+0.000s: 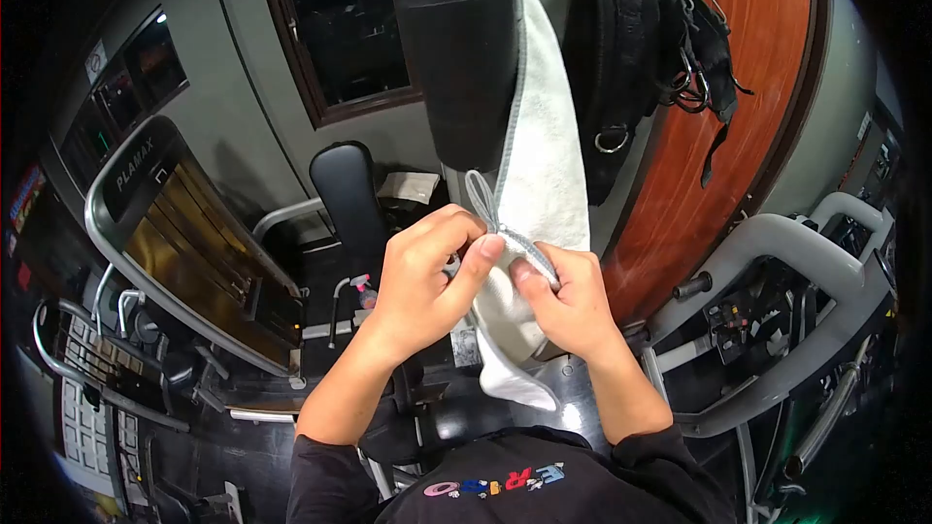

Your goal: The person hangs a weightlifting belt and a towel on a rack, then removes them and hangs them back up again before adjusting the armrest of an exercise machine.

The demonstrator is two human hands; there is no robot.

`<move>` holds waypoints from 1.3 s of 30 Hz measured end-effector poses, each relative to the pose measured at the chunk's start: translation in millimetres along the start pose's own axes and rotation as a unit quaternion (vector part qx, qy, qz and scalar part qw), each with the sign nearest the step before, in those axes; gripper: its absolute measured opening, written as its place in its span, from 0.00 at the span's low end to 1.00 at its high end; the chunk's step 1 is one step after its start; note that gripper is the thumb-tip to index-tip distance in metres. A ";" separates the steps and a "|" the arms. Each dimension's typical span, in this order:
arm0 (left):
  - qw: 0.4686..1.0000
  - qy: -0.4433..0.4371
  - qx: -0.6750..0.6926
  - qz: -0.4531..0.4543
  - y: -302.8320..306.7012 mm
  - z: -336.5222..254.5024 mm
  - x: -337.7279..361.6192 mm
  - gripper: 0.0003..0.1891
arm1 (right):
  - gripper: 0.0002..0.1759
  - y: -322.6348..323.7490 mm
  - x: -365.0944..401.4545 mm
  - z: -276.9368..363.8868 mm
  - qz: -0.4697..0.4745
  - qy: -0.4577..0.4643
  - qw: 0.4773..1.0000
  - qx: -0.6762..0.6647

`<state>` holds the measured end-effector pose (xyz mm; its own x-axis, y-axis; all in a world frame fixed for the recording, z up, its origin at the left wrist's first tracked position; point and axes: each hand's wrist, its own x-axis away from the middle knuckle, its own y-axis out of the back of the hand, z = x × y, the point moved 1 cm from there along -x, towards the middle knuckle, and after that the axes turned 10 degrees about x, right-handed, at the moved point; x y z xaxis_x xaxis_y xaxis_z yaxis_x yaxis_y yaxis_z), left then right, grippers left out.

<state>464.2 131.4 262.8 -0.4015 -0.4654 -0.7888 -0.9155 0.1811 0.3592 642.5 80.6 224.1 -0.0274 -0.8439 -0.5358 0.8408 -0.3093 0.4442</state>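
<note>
White terry-like cloth (553, 136) hangs beside a black padded cylinder (456, 58), its upper end running up along the cylinder's side and its lower end dangling free beneath the hands. Both hands are at work on the grey edging (521, 248) of that cloth, in front of the wearer's chest, and the step underway looks like fine fingertip handling of the trim where a small grey loop (477, 196) stands up.

The left hand (417, 277) pinches the trim at the foot of the loop between thumb and bent forefinger, the other fingers curled in. The right hand (578, 301) pinches a stretch of edging just beside it, thumb laid on the near face and pointing up toward the left thumb; its fingers behind are partly hidden. Neither hand is spread, and the two sit close together, with the short span of trim between them.

Both forearms reach forward and converge, elbows wide, bare below the sleeves of a black shirt (602, 500). From this pose, in my judgement, any move calls for one pinch to stay firm while the other slides or regrips, since the soft trim could twist or slip.
</note>
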 end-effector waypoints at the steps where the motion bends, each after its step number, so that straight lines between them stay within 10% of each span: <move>1: 1.000 -0.004 -0.003 0.001 -3.1 -0.8 -3.9 0.12 | 0.16 4.4 -1.0 -2.6 0.013 0.010 1.000 0.013; 11: 0.991 -0.063 -0.115 0.007 -35.7 -13.7 -44.9 0.06 | 0.09 51.1 -64.4 14.7 -0.102 0.250 0.963 0.001; 17: 0.969 -0.138 -0.195 -0.060 -12.9 -14.0 -90.1 0.16 | 0.16 72.3 -153.2 42.3 -0.075 0.179 0.968 -0.157; 23: 0.974 -0.105 -0.189 -0.067 -2.0 1.0 -83.2 0.18 | 0.21 59.3 -252.9 50.0 -0.213 0.195 0.957 -0.042; 39: 0.978 -0.096 -0.185 -0.010 10.7 4.9 -63.3 0.13 | 0.23 63.9 -238.3 32.4 -0.198 0.203 0.946 0.159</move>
<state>479.7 167.0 314.2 -0.4136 -0.2879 -0.8637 -0.8658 -0.1690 0.4709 685.3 247.7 403.4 -0.0423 -0.4165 -0.9082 0.6016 -0.7363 0.3096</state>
